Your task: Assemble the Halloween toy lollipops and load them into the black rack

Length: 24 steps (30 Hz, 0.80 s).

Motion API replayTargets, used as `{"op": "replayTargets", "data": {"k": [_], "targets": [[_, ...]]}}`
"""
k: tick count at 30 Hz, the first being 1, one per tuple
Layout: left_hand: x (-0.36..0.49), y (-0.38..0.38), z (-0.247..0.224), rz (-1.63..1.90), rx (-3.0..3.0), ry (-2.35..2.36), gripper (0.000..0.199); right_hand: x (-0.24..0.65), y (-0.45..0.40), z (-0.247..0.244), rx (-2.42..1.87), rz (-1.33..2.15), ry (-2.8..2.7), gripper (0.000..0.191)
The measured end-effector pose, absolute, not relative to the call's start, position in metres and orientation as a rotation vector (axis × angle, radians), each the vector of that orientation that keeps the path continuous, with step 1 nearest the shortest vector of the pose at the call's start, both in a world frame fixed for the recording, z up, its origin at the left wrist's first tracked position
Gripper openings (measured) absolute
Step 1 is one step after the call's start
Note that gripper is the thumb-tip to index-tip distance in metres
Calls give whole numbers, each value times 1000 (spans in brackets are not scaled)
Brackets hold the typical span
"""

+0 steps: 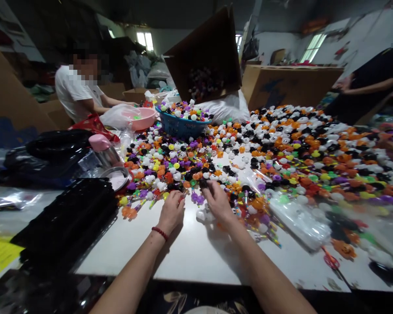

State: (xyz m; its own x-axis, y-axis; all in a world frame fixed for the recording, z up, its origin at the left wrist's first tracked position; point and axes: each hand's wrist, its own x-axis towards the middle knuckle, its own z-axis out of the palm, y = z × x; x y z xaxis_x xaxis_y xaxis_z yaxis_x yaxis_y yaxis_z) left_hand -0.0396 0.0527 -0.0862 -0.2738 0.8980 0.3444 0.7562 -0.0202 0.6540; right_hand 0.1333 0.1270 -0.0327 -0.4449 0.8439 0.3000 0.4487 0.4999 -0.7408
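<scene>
Both hands work at the near edge of a heap of small plastic figure toppers [170, 163] in white, black, orange, purple and green, some on striped sticks. My left hand [172, 208], with a red bead bracelet [160, 233] at the wrist, has its fingers curled together beside a reddish piece; what they grip is hidden. My right hand [218, 201] bends its fingers at a small black figure [203, 183], thumb below it. Between the hands lies a purple figure [197, 199]. A white figure [204, 215] rests under the right hand.
A blue basket [183, 126] full of figures stands behind the heap, before a tilted cardboard box [206, 48]. Black bags [70, 213] and a pink-lidded cup [101, 148] sit left. Clear plastic bags [299, 220] and red scissors [331, 261] lie right. Two other people are nearby.
</scene>
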Motion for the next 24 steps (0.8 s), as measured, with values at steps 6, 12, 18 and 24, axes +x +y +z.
{"op": "replayTargets", "data": {"k": [6,12,18,24], "targets": [[-22,93,-55,1111,1968,1971,16,192,40,-58,-939,1139,-2064,29],[9,172,-30,560,2262,1950,23,213,1,-85,-949,1400,-2076,24],[25,241,-36,301,2345,1711,12,215,10,-86,-931,1450,-1955,19],[21,248,-34,617,2094,1717,10,215,11,-97,-961,1453,-1826,33]]}}
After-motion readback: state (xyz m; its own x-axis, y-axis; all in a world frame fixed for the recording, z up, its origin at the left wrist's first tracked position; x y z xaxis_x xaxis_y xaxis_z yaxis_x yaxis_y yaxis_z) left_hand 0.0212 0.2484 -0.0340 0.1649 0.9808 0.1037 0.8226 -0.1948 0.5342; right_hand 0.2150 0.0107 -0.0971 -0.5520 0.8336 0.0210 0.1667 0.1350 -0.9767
